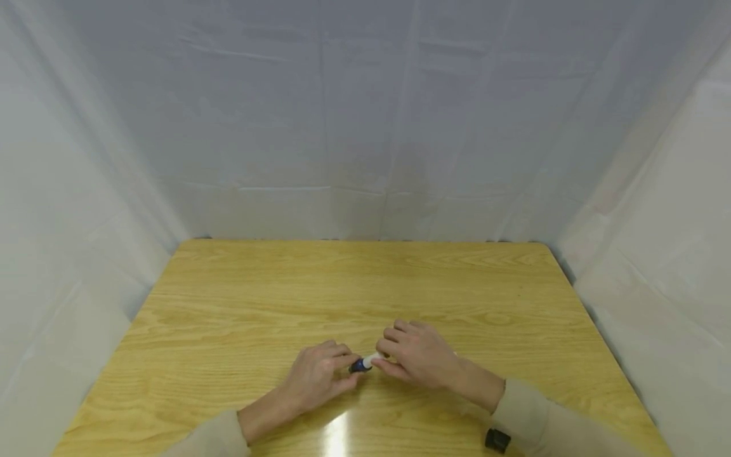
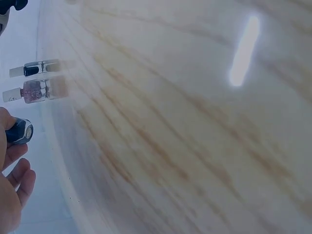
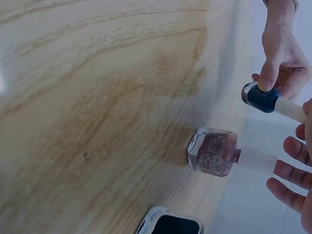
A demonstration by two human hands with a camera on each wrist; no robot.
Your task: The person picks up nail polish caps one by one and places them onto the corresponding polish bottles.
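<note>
A small dark blue nail polish bottle (image 1: pixel 360 365) with a white cap (image 1: pixel 372 360) is held above the table between both hands. My left hand (image 1: pixel 320 374) pinches the glass body between thumb and fingers. My right hand (image 1: pixel 419 355) grips the white cap from the other end. In the right wrist view the cap (image 3: pixel 290 109) lines up with the blue bottle (image 3: pixel 263 99), tilted on its side. Close by, a pink glitter nail polish bottle (image 3: pixel 214 152) stands on the table near my right fingers. Beside it is a dark nail polish bottle (image 3: pixel 175 225), partly cut off.
The wooden table (image 1: pixel 274 292) has pale sheeting (image 1: pixel 365 127) behind it and along both sides. In the left wrist view, the glitter bottle (image 2: pixel 35 91) and dark bottle (image 2: pixel 31 70) stand side by side. A black device (image 1: pixel 498 440) sits by my right sleeve.
</note>
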